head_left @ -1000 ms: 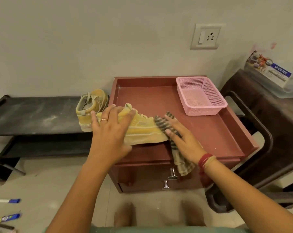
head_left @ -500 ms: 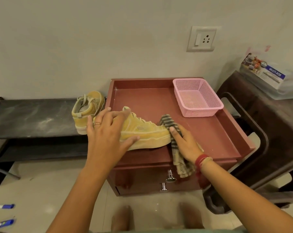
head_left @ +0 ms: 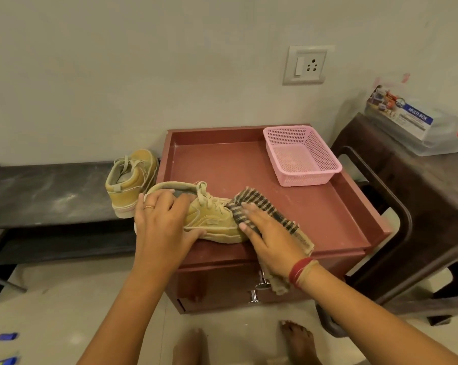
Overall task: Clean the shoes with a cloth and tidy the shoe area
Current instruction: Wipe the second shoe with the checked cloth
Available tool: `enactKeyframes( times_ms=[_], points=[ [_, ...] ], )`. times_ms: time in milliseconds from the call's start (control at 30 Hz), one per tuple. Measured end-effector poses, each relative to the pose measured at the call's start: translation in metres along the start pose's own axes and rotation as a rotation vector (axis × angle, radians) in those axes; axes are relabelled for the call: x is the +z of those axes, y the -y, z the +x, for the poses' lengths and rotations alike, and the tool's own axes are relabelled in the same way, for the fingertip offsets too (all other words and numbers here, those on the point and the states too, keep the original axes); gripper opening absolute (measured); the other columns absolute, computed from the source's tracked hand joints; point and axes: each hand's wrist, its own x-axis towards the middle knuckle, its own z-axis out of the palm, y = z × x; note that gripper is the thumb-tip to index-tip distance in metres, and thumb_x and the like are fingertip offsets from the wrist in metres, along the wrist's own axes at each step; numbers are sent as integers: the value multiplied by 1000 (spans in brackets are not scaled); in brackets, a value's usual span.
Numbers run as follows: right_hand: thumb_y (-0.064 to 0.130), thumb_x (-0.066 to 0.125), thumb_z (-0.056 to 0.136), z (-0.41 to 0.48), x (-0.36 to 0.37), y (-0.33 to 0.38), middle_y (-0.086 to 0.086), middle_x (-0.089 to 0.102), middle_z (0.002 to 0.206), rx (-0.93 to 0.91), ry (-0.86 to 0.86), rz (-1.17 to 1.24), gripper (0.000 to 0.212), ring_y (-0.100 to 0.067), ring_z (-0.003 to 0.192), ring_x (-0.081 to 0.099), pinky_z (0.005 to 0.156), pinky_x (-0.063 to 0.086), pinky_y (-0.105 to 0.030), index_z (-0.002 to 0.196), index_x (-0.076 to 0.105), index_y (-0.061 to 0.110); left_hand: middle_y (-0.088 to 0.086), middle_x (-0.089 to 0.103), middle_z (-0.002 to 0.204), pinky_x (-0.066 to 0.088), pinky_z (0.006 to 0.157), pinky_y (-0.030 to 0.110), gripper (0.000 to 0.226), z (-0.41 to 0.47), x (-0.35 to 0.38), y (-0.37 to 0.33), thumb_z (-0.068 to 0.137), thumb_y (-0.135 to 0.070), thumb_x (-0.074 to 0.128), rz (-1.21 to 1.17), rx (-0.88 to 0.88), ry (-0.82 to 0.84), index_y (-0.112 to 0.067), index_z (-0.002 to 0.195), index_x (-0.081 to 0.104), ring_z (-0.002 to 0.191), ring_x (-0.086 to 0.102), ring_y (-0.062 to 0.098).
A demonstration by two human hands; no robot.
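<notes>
Wiping step in hand, first shoe of two. Shoe (head_left: 212, 219) lying along the near edge of the red cabinet (head_left: 328, 206), toe toward 3 o'clock, heel toward 9. Left hand (head_left: 162, 227) clamped over the heel and collar, fingers across the top, thumb on the near sidewall, pinning it down. Right hand (head_left: 270, 241) pressed flat, fingers spread, on the checked cloth (head_left: 264, 204), not clenched; cloth draped over the toe, its tail hanging off the cabinet front at 6 o'clock, past the drawer handles (head_left: 259, 288).

Second shoe (head_left: 132, 180) upright on the dark rack (head_left: 43, 191) at 9 o'clock, just beside the cabinet's side, untouched by either hand. Pink basket (head_left: 301, 156) at 1 o'clock on the cabinet top, well apart from the work. Pale dust visible on the rack and cabinet top.

Probably early in the task: one shoe under the cloth, the other waiting, tidying not begun.

Next move likely calls for: steady downward hold at the heel, cloth strokes across toe and sidewall, then a turn of the shoe to reach the far side. Worth gathering the loose tail, lest it slip off the edge.
</notes>
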Motion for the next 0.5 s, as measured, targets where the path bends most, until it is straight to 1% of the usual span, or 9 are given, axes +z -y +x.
enactKeyframes(
  times_ms=[67,100,167,233,300,367,433,467,500],
  points=[
    [32,39,100,7,0,-10,15,32,140,97,-58,123,44,-3,135,25,113,19,-22,141,39,19,7,58,93,40,92,66,72,-1,0,0,39,-31,95,11,7,4,-13,101,65,102,45,27],
    [30,40,100,12,0,-14,7,44,138,179,-104,217,40,-11,132,37,111,28,-27,136,46,17,6,58,92,41,92,66,72,-1,0,1,39,-32,95,16,10,1,-14,101,65,100,47,28],
    [23,42,100,20,-3,-13,-2,63,114,319,-240,438,28,-20,111,57,98,44,-32,119,58,13,5,58,91,40,93,66,73,-2,0,1,40,-34,95,20,13,-7,-15,102,64,98,47,27],
    [21,42,99,20,-5,-5,-1,65,101,374,-419,607,22,-19,100,61,88,47,-29,110,60,14,4,57,91,41,92,64,73,-2,-1,1,40,-35,95,5,16,-13,-16,103,64,96,44,23],
    [24,42,99,15,-6,6,1,65,103,319,-490,641,21,-14,98,60,87,47,-26,111,58,19,4,56,96,43,87,59,71,-1,-3,2,40,-35,94,-11,10,-17,-17,101,65,96,42,21],
    [27,41,99,6,1,16,10,60,115,209,-318,554,23,-4,108,55,94,43,-23,119,52,28,5,56,105,42,83,53,69,-1,-4,3,39,-38,94,-15,-1,1,-18,100,66,101,42,24],
    [33,39,99,0,16,14,17,37,139,125,-111,312,36,-2,134,29,111,22,-24,135,38,31,7,55,113,42,80,51,69,0,-5,4,41,-40,93,-14,-8,14,-18,100,67,106,44,30],
    [36,37,99,2,19,9,18,26,143,123,-85,230,43,-2,139,15,115,13,-26,141,31,29,9,55,115,42,80,50,68,0,-6,5,42,-42,93,-15,-12,13,-18,101,67,107,43,31],
    [37,36,99,5,18,3,16,22,147,159,-96,213,47,-4,141,8,117,9,-28,144,27,27,9,54,117,42,80,50,67,0,-8,5,46,-46,91,-26,-17,4,-19,102,67,109,42,31]
  ],
)
